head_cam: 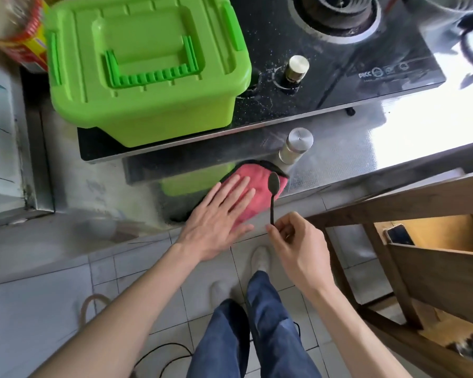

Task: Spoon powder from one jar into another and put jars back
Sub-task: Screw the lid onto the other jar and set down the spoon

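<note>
My left hand lies flat with straight fingers on a pink cloth at the front edge of the steel counter. My right hand pinches the handle end of a dark spoon, whose bowl rests over the cloth's right part. Just behind the cloth stands a small jar with a silver metal lid. No second jar shows in this view.
A large green lidded plastic box sits on the black glass stove at the left, beside a brass knob. A wooden frame with a phone stands at the right. My legs and shoes are on the tiled floor below.
</note>
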Demonstrator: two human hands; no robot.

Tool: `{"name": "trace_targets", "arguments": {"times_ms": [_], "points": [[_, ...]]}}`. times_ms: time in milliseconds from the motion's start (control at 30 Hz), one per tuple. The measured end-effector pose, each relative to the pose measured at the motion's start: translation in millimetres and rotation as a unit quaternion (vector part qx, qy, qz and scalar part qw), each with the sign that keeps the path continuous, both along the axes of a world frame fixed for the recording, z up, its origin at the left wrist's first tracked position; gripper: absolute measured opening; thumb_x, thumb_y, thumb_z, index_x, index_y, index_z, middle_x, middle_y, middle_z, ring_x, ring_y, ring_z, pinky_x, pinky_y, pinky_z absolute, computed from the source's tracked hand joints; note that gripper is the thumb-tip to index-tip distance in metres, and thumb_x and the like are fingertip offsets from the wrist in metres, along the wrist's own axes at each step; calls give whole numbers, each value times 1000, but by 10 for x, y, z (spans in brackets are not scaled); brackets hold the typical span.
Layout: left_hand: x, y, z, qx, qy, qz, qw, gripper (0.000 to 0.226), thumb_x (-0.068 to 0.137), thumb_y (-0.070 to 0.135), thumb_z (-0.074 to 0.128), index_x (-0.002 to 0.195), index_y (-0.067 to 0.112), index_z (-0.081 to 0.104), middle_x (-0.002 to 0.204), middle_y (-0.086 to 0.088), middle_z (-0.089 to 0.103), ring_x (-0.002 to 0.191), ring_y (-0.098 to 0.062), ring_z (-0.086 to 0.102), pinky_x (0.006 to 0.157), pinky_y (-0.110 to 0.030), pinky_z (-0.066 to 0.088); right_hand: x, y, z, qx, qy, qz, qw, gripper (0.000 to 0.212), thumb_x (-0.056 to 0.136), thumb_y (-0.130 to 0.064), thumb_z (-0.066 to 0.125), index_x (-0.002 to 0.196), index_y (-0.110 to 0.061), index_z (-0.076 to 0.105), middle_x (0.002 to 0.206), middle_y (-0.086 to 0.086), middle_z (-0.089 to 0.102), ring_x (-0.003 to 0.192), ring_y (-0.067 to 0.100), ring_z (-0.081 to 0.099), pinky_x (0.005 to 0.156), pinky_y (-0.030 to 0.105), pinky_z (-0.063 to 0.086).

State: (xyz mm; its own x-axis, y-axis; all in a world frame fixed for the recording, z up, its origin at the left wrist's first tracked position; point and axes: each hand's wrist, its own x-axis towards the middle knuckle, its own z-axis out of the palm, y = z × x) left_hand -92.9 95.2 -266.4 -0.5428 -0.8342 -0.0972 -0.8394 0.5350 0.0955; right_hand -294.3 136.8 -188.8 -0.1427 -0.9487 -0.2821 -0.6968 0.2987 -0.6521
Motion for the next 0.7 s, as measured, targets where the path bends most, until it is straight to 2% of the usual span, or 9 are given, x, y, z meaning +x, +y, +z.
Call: {"name": "trace_targets", "arguments": {"times_ms": [33,100,200,267,367,500,567,700], "points": [[165,52,-15,-1,5,23,1000,77,109,62,22,167,16,5,174,-7,-7,161,-24,-9,129,-50,13,9,-6,-11,4,-12,9,1000,26,91,-39,73,76,-24,58,63,-11,60,63,9,56,60,35,47],[451,171,-55,-6,12,147,989,75,109,60,20,167,15,6,175,-6,-6,161,-23,-7,129,-50,13,41,-38,-34,13,-50,25,998,25,91,-39,74,76,-24,60,64,-11,61,61,8,55,60,33,47],[662,295,-57,-25,13,392,920,77,108,58,15,166,9,13,174,-13,4,161,-29,1,128,-52,16,129,-117,-62,32,-95,42,994,22,91,-37,75,78,-22,65,67,-9,64,62,5,56,62,32,48],[625,282,-53,-22,16,460,888,78,107,58,13,166,7,14,173,-17,5,161,-33,2,128,-54,16,217,-192,-104,53,-110,49,991,22,91,-37,74,78,-21,67,68,-7,67,61,5,57,64,33,50],[507,211,-68,-22,33,487,872,78,107,56,18,165,5,13,173,-19,4,160,-36,3,127,-56,16,361,-353,-177,83,-151,55,984,21,93,-31,73,79,-16,69,66,-4,68,56,6,57,61,31,52],[527,207,-112,-17,35,485,874,78,106,56,18,166,6,13,173,-19,4,160,-37,2,127,-56,15,575,-557,-237,114,-200,48,972,21,97,-19,69,85,-1,70,65,-2,65,47,4,53,49,12,41],[555,209,-122,-19,34,477,878,78,106,57,17,166,7,13,173,-18,4,160,-37,2,127,-56,14,663,-635,-279,128,-213,43,968,25,98,-16,68,90,8,70,66,3,65,47,6,52,49,12,40],[562,192,-127,-25,34,480,876,79,105,59,18,166,8,14,173,-17,5,160,-36,2,127,-55,13,786,-718,-346,144,-206,46,967,26,98,-16,67,94,9,71,73,7,68,48,8,53,52,15,45]]}}
